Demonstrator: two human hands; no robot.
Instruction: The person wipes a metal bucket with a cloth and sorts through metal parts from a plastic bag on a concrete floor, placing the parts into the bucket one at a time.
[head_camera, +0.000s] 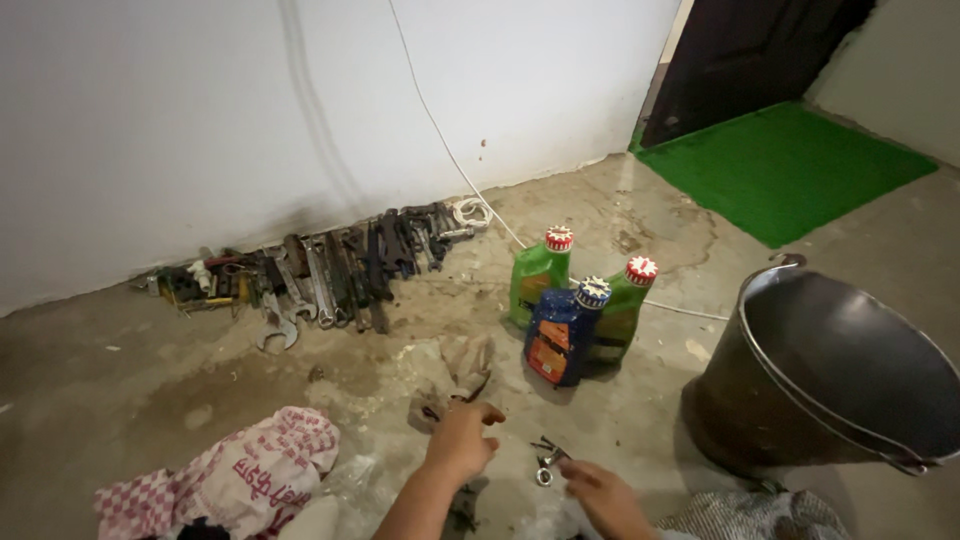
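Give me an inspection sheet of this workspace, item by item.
Surface: bare concrete floor, stained and dusty.
Job's things: small metal parts lying on the floor between the hands.
Clutter: row of wrenches along the wall; three plastic bottles; metal bucket; rag; red-and-white cloth.
Hands: left hand low over the floor by the rag; right hand beside the metal parts; grip unclear on both.
Cables: white cord down the wall, across the floor.
Surroundings: white wall, green mat, dark door.
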